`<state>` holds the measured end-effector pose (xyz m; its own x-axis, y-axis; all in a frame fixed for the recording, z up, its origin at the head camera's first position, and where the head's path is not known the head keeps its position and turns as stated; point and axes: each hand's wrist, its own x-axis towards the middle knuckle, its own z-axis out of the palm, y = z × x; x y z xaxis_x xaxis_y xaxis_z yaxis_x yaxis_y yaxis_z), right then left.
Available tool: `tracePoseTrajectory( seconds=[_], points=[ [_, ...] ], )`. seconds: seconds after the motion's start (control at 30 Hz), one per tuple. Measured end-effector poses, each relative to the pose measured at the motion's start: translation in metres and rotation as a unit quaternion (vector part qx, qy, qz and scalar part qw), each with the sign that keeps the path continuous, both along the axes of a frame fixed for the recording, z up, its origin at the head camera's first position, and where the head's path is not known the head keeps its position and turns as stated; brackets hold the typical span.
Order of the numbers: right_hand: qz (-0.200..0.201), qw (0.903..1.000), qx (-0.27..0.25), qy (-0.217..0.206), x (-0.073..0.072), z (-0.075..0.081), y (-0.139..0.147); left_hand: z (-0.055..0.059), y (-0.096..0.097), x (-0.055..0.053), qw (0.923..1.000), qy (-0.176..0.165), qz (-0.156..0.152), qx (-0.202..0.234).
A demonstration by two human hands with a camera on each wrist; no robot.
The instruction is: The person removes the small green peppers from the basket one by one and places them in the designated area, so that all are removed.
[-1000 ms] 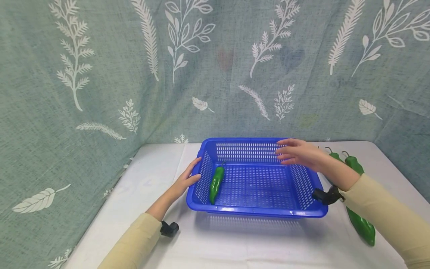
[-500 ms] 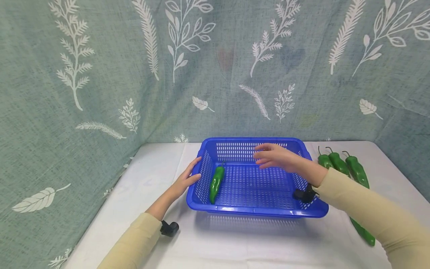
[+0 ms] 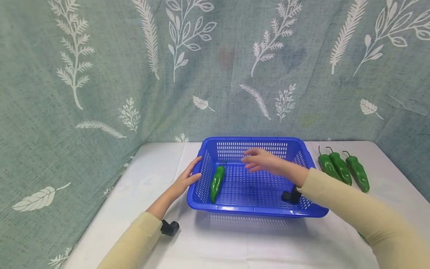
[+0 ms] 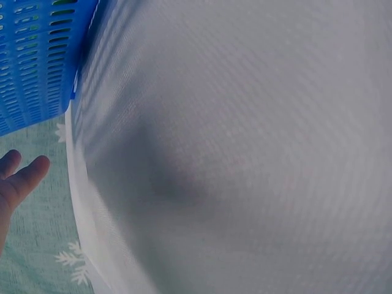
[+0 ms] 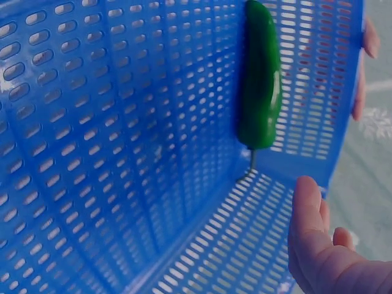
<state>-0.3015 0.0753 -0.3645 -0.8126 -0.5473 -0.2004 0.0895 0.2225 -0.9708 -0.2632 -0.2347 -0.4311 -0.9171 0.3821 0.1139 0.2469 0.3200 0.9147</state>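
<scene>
A blue perforated plastic basket [image 3: 255, 210] stands on the white-covered table. Inside it, along the left wall, lies one green pepper [image 3: 217, 184], its stem toward the back; the right wrist view shows this pepper [image 5: 260, 79] close up. My left hand [image 3: 184, 179] rests with fingers spread at the basket's left rim. Over the middle of the basket hovers my right hand [image 3: 263, 161], its fingers relaxed and nothing between them. In the right wrist view the right hand [image 5: 324, 239] is apart from the pepper.
Several more green peppers [image 3: 357, 172] lie on the table right of the basket, some partly hidden behind the right sleeve [image 3: 349, 205]. A grey-green curtain [image 3: 215, 74] with white leaf prints hangs behind the table and along its left side.
My right hand has moved left from above the basket's right rim to over its middle, uncovering the peppers' tops at the right. The left hand has stayed at the left rim.
</scene>
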Motion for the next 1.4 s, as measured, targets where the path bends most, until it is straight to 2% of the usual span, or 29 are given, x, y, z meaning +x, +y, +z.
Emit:
tracePoseTrajectory(
  seconds=[0.23,0.47,0.67,1.03,1.13,1.17,1.3,1.33,1.37,1.4],
  points=[
    [-0.008,0.9997,-0.004,-0.021,-0.003,-0.012,-0.020,0.005,0.002,0.002,1.0000,-0.005,0.004,-0.001],
    [-0.015,0.9988,-0.005,-0.046,-0.008,-0.023,-0.038,0.028,0.011,0.017,0.9999,-0.010,0.000,-0.009],
    [-0.038,0.9979,0.015,-0.050,-0.015,-0.031,-0.053,0.028,0.011,0.018,0.9999,-0.008,-0.003,-0.005],
    [-0.043,0.9964,0.057,-0.045,-0.020,-0.042,-0.079,0.028,0.011,0.018,0.9999,-0.011,-0.001,-0.001],
    [-0.044,0.9960,0.067,-0.039,-0.027,-0.052,-0.083,0.027,0.011,0.018,0.9999,-0.011,-0.001,0.000],
    [-0.039,0.9965,0.063,-0.039,-0.036,-0.063,-0.084,0.027,0.011,0.018,0.9999,-0.010,-0.002,0.001],
    [-0.040,0.9950,0.082,-0.039,-0.034,-0.062,-0.089,0.028,0.012,0.019,1.0000,-0.006,-0.003,0.005],
    [-0.043,0.9939,0.094,-0.038,-0.029,-0.056,-0.090,0.028,0.012,0.020,1.0000,-0.006,-0.002,0.003],
    [-0.041,0.9938,0.096,-0.040,-0.029,-0.056,-0.091,0.029,0.012,0.020,1.0000,-0.005,-0.002,0.003],
    [-0.046,0.9925,0.106,-0.041,-0.021,-0.046,-0.092,0.029,0.012,0.020,1.0000,-0.007,-0.001,0.001]
  ],
)
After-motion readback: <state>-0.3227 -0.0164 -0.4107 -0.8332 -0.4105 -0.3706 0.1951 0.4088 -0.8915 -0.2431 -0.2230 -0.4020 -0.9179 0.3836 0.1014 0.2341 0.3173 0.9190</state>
